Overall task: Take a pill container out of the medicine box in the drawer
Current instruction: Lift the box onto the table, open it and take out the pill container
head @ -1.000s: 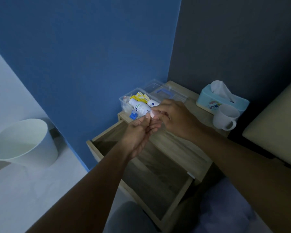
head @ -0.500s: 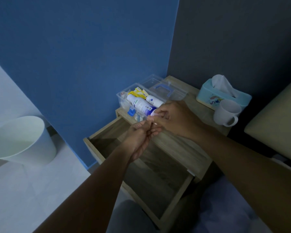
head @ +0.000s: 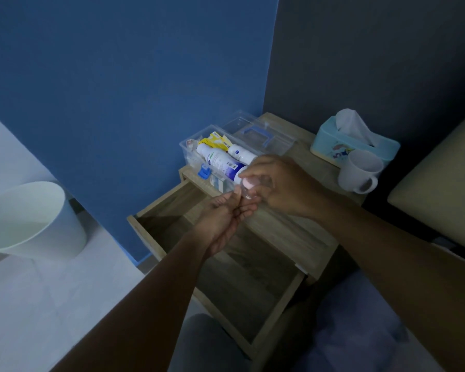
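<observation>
A small clear pill container (head: 247, 189) with a pale pink cap sits between my two hands above the open wooden drawer (head: 226, 267). My left hand (head: 226, 218) holds its lower part with the fingertips, palm turned up. My right hand (head: 277, 183) grips the cap end from the right. The clear plastic medicine box (head: 191, 149) stands on the nightstand top just behind my hands, lid (head: 263, 132) off, with white bottles and yellow packets inside.
A tissue box (head: 352, 143) and a white mug (head: 360, 173) stand at the nightstand's right. A white bin (head: 30, 221) sits on the floor to the left. Blue wall behind, a bed edge (head: 440, 189) at right.
Both hands with the container have dropped slightly toward the drawer, and the pink cap now shows between my fingers. The view has shifted a little.
</observation>
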### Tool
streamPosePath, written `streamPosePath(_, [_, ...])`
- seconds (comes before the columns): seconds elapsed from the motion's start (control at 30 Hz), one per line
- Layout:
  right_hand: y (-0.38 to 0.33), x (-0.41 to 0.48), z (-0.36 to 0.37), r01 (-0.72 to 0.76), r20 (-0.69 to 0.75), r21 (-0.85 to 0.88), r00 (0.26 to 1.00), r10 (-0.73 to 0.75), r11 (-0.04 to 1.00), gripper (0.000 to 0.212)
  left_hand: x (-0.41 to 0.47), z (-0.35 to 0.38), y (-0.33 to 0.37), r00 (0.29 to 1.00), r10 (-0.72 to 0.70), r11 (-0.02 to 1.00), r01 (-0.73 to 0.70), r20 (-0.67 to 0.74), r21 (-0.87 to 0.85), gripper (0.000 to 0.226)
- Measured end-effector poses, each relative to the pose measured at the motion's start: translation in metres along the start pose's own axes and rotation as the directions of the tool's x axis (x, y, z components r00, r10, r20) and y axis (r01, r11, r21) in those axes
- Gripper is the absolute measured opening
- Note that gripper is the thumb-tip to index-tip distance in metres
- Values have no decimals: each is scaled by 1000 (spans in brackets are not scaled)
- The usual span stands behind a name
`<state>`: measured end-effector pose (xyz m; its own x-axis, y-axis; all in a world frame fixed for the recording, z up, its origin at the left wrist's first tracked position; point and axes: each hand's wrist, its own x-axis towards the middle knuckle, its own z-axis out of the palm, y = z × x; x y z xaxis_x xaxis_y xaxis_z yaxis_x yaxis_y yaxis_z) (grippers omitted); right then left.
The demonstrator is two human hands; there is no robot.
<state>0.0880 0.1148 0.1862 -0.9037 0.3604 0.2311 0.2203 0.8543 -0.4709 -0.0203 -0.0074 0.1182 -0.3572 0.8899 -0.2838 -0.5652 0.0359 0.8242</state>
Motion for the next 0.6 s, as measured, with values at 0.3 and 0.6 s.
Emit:
streamPosePath(0.3, [43,-26,-10,-221,-183,198,949,257,955,35,2,7,-9,994,-47,983,64,98,-171,37])
streamPosePath(0.6, [98,-104,51,-475,-274,452,731,624,755,14,21,26,-27,995,-22,983,38,95,-178,44])
